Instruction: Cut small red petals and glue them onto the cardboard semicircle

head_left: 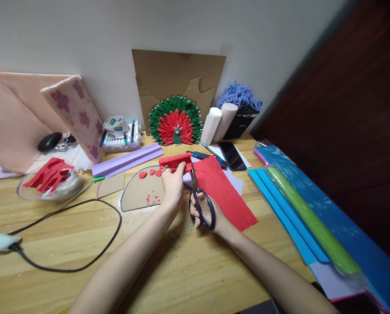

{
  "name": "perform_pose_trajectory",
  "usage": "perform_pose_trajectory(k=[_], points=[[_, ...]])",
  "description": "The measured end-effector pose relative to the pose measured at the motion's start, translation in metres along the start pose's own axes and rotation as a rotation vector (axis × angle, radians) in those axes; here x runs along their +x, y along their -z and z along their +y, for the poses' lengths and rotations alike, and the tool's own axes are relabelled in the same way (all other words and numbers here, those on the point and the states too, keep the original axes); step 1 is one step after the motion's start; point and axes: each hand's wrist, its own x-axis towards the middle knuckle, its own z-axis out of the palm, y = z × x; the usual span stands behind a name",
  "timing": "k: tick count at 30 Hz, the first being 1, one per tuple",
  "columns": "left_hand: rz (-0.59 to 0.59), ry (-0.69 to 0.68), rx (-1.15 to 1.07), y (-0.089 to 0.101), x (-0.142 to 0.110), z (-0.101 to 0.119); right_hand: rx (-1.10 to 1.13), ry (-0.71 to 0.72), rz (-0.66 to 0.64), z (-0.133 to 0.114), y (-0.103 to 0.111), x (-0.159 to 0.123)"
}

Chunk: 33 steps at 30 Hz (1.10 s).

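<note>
My left hand [173, 182] is closed on a folded strip of red crepe paper [172, 161]. Dark-handled scissors [201, 209] are in my right hand [206, 211], their blades pointing away from me at the strip's right end. Whether the blades are cutting the paper at this moment is hard to tell. A larger red crepe sheet [224, 196] lies flat just beyond and right of the scissors. Left of my left hand is a half-round cardboard piece [134, 196] with a blue edge, and small red cut petals [143, 175] rest on it.
A plastic bowl [21, 192] of red scraps stands at left, near a looping black cable [83, 270]. Behind are a marker box [121, 143], a purple crepe strip [129, 160] and a red-green peacock craft [177, 122] against cardboard. A phone [232, 156] and wrapped paper rolls [313, 218] lie at right.
</note>
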Motion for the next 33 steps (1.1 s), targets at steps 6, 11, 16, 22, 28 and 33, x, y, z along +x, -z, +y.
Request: perform_pose_trajectory(k=[6,11,16,22,28,33], points=[[-0.01,0.026,-0.094,-0.001,0.002,0.009,-0.092,0.038,0.012,0.002,0.003,-0.001],[-0.078,-0.011,-0.011,0.002,0.005,0.016,-0.119,0.017,0.0,-0.005,0.002,-0.003],[-0.157,-0.012,0.137,0.005,0.005,0.02,-0.146,0.039,0.013,-0.013,0.0,-0.004],[-0.185,-0.037,0.234,0.004,0.004,0.02,-0.127,0.036,0.016,-0.01,0.004,-0.002],[-0.356,-0.025,0.27,0.014,0.015,0.025,-0.118,0.019,0.003,-0.005,0.01,0.002],[-0.509,0.073,0.42,0.03,0.031,0.045,-0.269,0.046,-0.012,-0.013,0.01,-0.004]])
